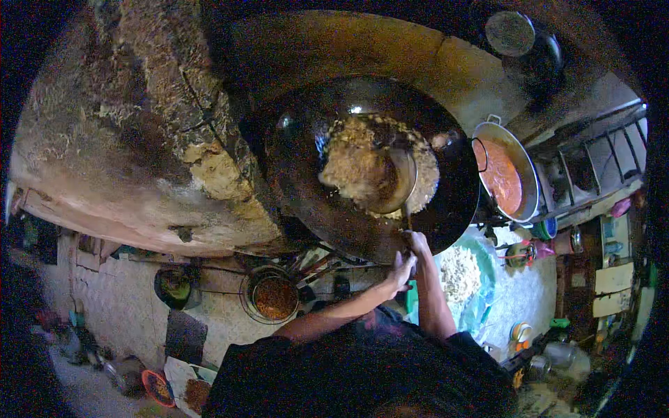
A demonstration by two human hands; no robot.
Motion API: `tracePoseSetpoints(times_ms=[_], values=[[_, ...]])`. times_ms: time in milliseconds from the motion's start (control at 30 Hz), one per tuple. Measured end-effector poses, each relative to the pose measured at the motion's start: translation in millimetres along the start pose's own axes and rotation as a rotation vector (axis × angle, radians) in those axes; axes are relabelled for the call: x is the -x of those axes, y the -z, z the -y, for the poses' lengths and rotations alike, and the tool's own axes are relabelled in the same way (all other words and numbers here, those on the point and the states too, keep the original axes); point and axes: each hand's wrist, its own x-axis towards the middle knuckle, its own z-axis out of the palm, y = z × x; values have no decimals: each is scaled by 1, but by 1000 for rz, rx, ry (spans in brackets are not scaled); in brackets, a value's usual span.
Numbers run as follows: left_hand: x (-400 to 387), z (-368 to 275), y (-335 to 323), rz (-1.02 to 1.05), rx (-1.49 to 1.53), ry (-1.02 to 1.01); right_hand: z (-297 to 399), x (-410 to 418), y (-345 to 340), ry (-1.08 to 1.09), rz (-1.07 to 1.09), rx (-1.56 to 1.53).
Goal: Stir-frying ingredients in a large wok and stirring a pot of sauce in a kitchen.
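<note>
A large dark wok (308, 193) lies before me, holding pale brown food pieces (350, 162). Among them is the round, blurred head of a long-handled metal ladle or skimmer (400, 183). Both of my hands are closed around its handle at the wok's near rim. My right hand (416, 243) grips farther up toward the head, while my left hand (401, 271) holds lower, nearer my body. My fingers partly hide the handle.
A metal pan of orange-red sauce (502, 177) stands right of the wok. Below it is a green basin (488, 261) with whitish pieces. A rough masonry wall (157, 157) rises at left. Behind the left forearm sits a round container of reddish-brown food (274, 298).
</note>
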Motion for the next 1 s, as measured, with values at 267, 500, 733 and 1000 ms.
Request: tracePoseSetpoints(times_ms=[267, 500, 733, 1000], values=[[-32, 35, -6, 108, -333, -462, -67, 57, 42, 92, -178, -704], [-8, 28, 4, 61, -576, -468, -114, -55, -2, 53, -542, 73], [-39, 49, 24, -202, -168, -667, -100, -115, -8, 544, -11, 251], [-8, 1, 23, -251, -7, -431, -44, 0, -27, 326, 116, -371]])
